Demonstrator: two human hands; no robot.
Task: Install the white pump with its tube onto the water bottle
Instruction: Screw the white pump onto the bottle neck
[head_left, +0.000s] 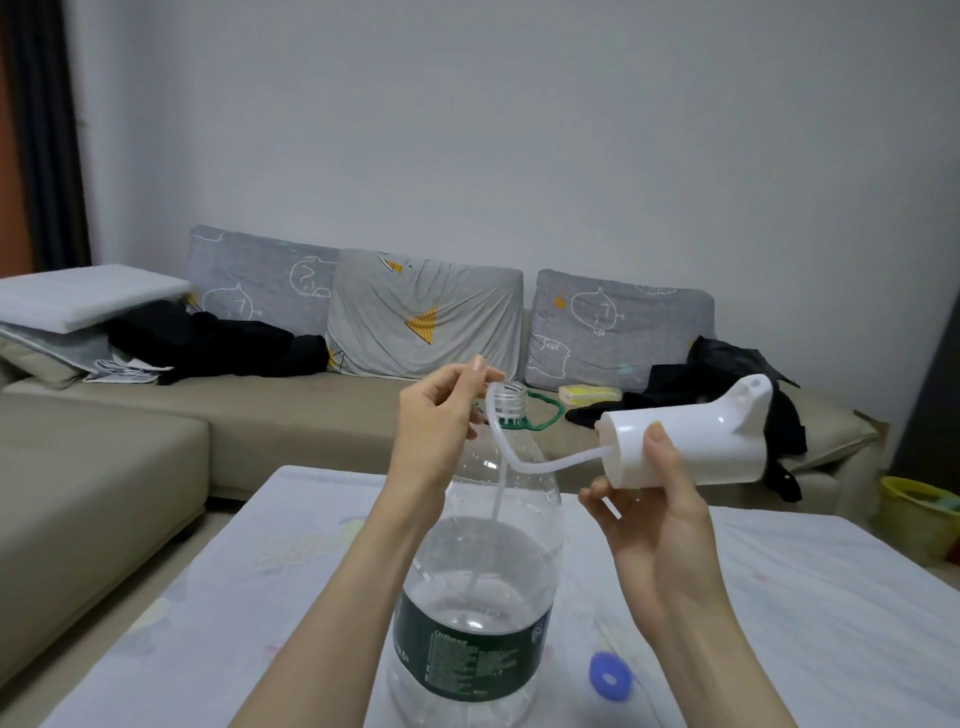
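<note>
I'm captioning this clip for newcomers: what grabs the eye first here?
The big clear water bottle at centre on the table, its tube fed into the open neck by the left hand. To its right, the right hand holds the white pump tilted sideways, not yet seated.

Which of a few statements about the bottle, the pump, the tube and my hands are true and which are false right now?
1. The white pump is seated on the bottle neck. False: the right hand holds it off to the side.
2. The tube already enters the water bottle. True.
3. The left hand pinches the tube at the bottle mouth. True.
4. The bottle is full to its neck. False: water reaches only partway up.
5. A blue ring lies on the table. True.
</note>
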